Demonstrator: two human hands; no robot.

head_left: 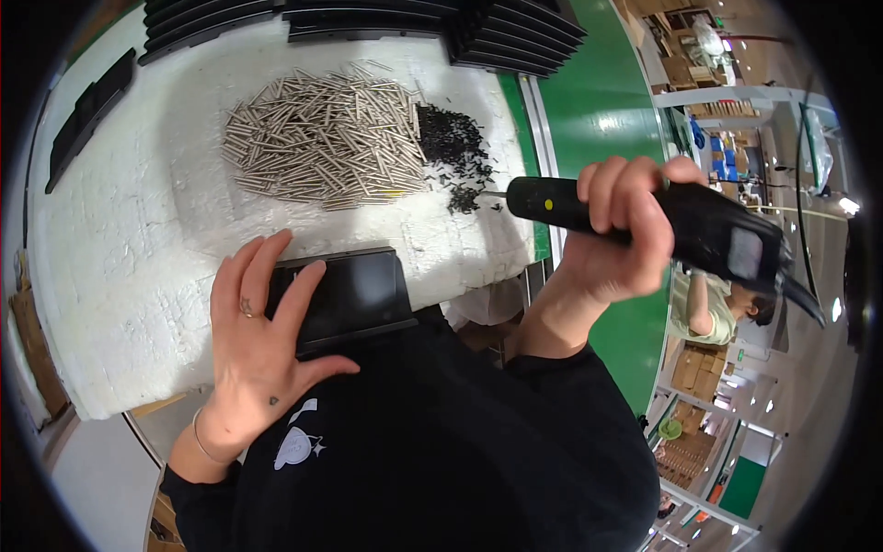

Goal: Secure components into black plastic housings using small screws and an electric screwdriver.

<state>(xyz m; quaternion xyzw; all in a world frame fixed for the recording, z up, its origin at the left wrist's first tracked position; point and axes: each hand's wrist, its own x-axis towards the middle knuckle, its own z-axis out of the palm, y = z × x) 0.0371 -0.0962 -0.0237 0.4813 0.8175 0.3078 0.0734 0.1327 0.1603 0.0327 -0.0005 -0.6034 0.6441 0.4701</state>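
Note:
My right hand [618, 235] is wrapped round a black electric screwdriver [722, 230], raised at the right with its cord trailing off the back end. Its thin metal bit points left, near the edge of a pile of small black screws [451, 138]. At the lower left, my left hand [258, 340] lies over the left end of a flat, glossy black panel [363, 290], fingers stretched out and thumb spread apart. That panel rests at the near edge of the white foam-like surface [184, 207], close to my body. Beyond it is a large heap of silvery metal pins [322, 138].
Stacked black ridged parts [515, 37] line the far edge, and another black piece [90, 115] lies at the far left. A green tabletop [602, 92] runs along the right. Further right, a person in a light shirt [708, 313] is near shelving and cardboard boxes [699, 368].

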